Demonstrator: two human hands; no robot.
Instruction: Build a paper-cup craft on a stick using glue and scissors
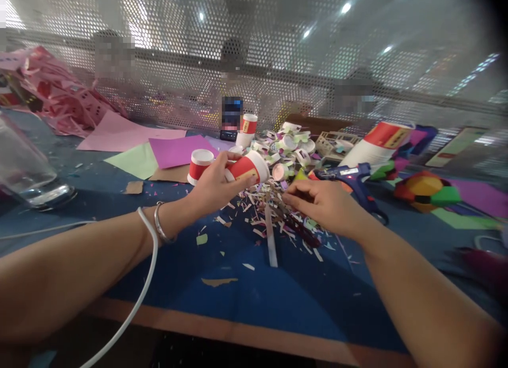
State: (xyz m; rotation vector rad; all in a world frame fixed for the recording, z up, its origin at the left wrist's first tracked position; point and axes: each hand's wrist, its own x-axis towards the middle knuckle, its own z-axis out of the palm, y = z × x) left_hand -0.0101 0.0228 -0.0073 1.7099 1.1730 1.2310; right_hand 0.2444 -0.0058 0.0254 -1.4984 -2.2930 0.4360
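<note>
My left hand (216,180) is wrapped round a red and white paper cup (248,169), tilted on its side with its pale round end to the right. Just behind that hand stands a second red and white paper cup (200,166). Over a heap of cut paper scraps (265,209), my right hand (321,201) has thumb and forefinger pinched together; whatever sits between them is hidden or too small to name. Beyond the right hand lies a dark blue glue gun (357,180). A pile of cut-up cup pieces (289,143) rises behind both hands.
A stack of paper cups (379,143) leans at the right, near a multicoloured paper ball (424,191). Coloured paper sheets (178,150) lie at the back left. A glass (35,172) stands far left. A white cable (145,283) crosses my left forearm.
</note>
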